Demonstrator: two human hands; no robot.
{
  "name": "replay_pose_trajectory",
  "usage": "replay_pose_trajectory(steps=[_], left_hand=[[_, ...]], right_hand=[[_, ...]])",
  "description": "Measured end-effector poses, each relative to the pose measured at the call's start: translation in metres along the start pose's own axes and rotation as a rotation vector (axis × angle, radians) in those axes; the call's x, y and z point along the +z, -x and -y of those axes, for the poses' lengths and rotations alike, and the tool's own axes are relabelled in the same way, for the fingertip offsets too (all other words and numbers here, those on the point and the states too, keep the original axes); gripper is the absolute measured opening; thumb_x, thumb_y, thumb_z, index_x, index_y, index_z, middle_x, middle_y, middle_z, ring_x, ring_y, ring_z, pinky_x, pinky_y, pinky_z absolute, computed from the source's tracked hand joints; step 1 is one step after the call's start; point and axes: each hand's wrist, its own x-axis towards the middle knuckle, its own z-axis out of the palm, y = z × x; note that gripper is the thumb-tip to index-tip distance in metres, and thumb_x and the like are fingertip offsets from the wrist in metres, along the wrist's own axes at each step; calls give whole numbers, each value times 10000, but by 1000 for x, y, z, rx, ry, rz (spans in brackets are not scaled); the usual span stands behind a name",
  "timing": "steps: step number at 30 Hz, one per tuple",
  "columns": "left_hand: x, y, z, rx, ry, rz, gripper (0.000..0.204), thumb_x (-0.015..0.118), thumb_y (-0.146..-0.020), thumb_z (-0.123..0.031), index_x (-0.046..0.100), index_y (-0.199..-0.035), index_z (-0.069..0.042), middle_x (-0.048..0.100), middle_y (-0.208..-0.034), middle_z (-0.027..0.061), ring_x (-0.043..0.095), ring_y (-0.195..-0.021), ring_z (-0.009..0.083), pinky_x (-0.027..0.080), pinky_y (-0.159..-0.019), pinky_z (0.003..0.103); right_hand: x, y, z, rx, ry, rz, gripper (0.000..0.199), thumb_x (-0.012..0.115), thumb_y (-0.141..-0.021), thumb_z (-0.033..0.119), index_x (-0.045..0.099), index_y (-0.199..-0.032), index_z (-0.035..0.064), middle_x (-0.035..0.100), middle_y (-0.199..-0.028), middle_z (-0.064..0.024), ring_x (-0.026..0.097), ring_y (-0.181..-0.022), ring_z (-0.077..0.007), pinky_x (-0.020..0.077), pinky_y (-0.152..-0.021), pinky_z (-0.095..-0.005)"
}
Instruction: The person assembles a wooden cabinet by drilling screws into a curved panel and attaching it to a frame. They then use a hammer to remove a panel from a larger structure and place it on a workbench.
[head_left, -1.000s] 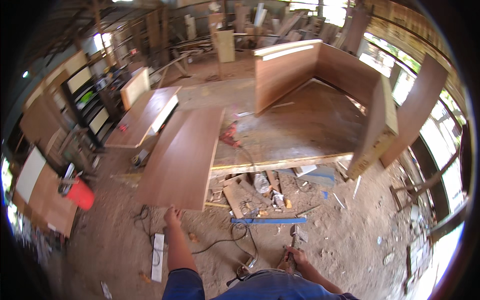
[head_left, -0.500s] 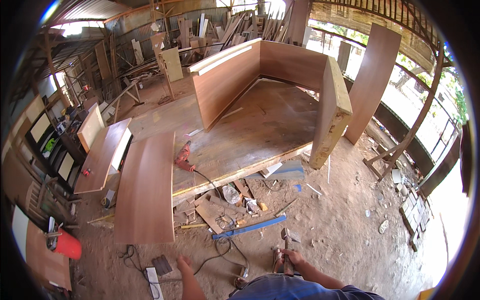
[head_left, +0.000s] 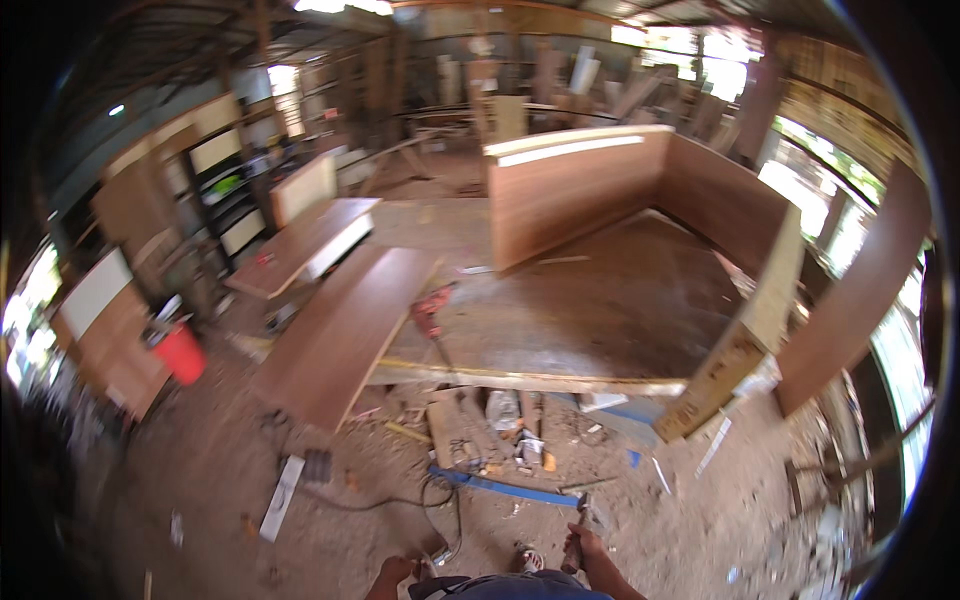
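My right hand, near the bottom edge, is wrapped round the handle of a hammer. The hammer's head points away from me, just below the blue strip on the ground. Low and to the left, my left hand hangs close to my body; its fingers are blurred and partly hidden. A red power drill lies on the large wooden platform, beside a brown panel. Its dark cable trails over the edge to the ground near my feet.
Upright brown panels form a corner on the platform, with a thick pale-edged panel at its right end. Another tall panel leans farther right. Wood scraps litter the ground before the platform. A red bucket stands left.
My view has turned left, so the platform and panels sit farther right in the picture. My left hand has come closer to my body. The hammer stays in my right hand, its head pointing forward.
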Motion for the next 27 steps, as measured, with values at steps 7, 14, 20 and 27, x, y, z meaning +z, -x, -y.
replay_pose_trajectory(steps=[7, 14, 20, 27], left_hand=[[80, 73, -110, -147, 501, -363, 427, 732, -884, -434, 753, -1128, -84, 749, -1155, 196, 714, -1076, 367, 569, -921, 445], [169, 151, -186, -191, 628, -413, 566, 716, -915, -502, 712, -1231, -32, 729, -1218, 212, 681, -1161, 367, 529, -1013, 443], [280, 211, -199, -374, 992, -442, 590, 701, -897, -563, 735, -1172, -42, 751, -1116, 232, 714, -1088, 357, 554, -964, 458], [446, 257, -246, -453, 951, -432, 472, 753, -879, -501, 790, -975, -40, 787, -947, 163, 762, -940, 294, 592, -810, 422]], right_hand=[[-82, -84, 33, 36, 285, 161, 168, 716, -908, 181, 624, -934, 44, 593, -674, -82, 618, -553, -244, 558, -513, -424], [-99, -114, 39, 141, 537, 415, 107, 646, -915, 143, 593, -926, 50, 569, -649, -71, 599, -516, -246, 548, -475, -424], [-125, -65, 50, 249, 703, 447, 145, 665, -917, 155, 570, -882, 51, 571, -655, -79, 603, -518, -244, 547, -472, -402], [-206, 41, 65, 131, 827, 402, 151, 718, -939, 102, 690, -956, -46, 658, -774, -118, 666, -644, -252, 615, -627, -405]])
